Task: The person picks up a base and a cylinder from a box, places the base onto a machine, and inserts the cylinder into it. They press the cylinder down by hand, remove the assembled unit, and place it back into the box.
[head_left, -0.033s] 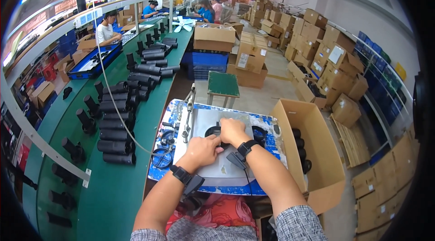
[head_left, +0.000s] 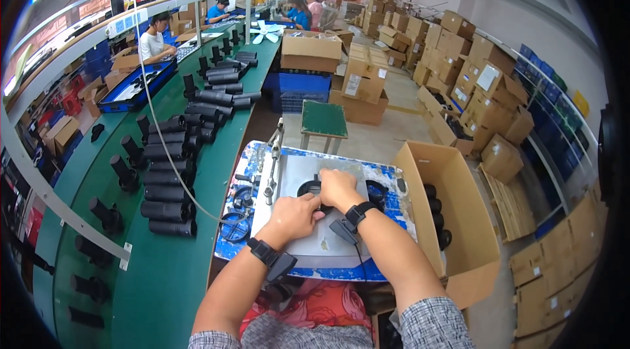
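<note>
A black round plastic part (head_left: 304,189) with a ring-like rim lies on the grey metal plate (head_left: 308,241) in front of me. My left hand (head_left: 294,216) holds its near edge, fingers bent and pressed together. From the right, my right hand (head_left: 338,189) closes over the part, its fingertips partly hidden behind the hand. Another black ring part (head_left: 375,193) rests just right of my right hand. On the left side of the blue worktop (head_left: 226,252), another black ring (head_left: 234,227) lies beside smaller black pieces. A metal lever clamp (head_left: 272,168) stands left of the plate.
Black tubes (head_left: 169,211) line the green bench (head_left: 154,277) at left. An open cardboard box (head_left: 476,244) with black round parts stands at right. A green-topped stool (head_left: 324,119) is beyond the worktop. Co-workers sit along the far bench; stacked cartons (head_left: 459,60) fill the back right.
</note>
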{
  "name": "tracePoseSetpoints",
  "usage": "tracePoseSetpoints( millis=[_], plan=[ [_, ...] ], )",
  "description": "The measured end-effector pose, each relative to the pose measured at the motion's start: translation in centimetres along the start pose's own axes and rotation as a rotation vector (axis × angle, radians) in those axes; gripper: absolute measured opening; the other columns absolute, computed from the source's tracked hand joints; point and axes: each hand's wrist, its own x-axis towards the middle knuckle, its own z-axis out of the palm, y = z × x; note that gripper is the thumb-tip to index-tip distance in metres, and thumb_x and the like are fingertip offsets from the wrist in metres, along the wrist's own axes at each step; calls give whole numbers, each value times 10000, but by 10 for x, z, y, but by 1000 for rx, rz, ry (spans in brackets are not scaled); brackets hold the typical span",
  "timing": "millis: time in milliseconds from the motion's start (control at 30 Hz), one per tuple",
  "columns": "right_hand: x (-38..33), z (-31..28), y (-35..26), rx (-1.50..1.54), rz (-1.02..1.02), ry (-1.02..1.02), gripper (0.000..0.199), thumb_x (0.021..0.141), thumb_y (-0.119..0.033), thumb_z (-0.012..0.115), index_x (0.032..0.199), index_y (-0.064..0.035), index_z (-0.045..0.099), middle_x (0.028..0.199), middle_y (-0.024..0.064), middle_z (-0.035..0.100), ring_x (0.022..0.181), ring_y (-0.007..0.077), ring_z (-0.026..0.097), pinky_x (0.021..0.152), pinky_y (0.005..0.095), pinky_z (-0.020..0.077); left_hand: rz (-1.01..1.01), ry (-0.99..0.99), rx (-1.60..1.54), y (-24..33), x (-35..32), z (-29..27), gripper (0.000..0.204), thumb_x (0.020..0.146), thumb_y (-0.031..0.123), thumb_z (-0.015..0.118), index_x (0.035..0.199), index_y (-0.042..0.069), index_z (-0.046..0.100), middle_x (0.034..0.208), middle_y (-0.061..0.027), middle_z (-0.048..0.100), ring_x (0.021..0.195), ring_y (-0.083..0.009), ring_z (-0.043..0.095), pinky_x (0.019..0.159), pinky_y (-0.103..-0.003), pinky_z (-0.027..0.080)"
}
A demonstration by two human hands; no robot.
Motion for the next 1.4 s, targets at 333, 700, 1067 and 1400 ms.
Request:
tracePoseSetpoints(
  millis=[333, 700, 1067, 1400],
  plan=[
    [18, 29, 34, 34, -84, 106, 552, 666, -429, 906, 1036, -54, 745, 1044, 228, 764, 1016, 450, 732, 879, 548, 583, -34, -2, -171, 18, 2, -3, 291, 965, 328, 697, 1226, 200, 717, 1097, -118, 768, 914, -363, 754, 751, -507, 580],
    [-37, 29, 60, 838, -91, 122, 286, 1005, -170, 723, 1242, -52, 614, 1107, 73, 680, 799, 177, 648, 718, 336, 543, -278, 920, 90, 14, -268, -119, 247, 860, 46, 676, 1076, 113, 774, 995, -80, 765, 804, -256, 739, 704, -381, 592],
    [-175, 58, 28, 1444, -294, 168, 108, 1016, -57, 665, 1098, -92, 604, 1017, -5, 572, 744, 34, 503, 533, 198, 366, -1525, 413, 974, -137, -711, -273, 675, 910, 170, 778, 1533, 76, 535, 1443, -179, 564, 1411, -414, 494, 1172, -493, 419],
    [-217, 38, 14, 1410, -232, -275, 314, 910, -61, 810, 1183, -42, 656, 1162, 56, 680, 1045, 153, 680, 939, 310, 551, -843, 921, 696, -15, -380, -222, 650, 802, 174, 919, 1381, 16, 667, 1233, -181, 605, 1130, -356, 600, 992, -470, 513]
  ],
)
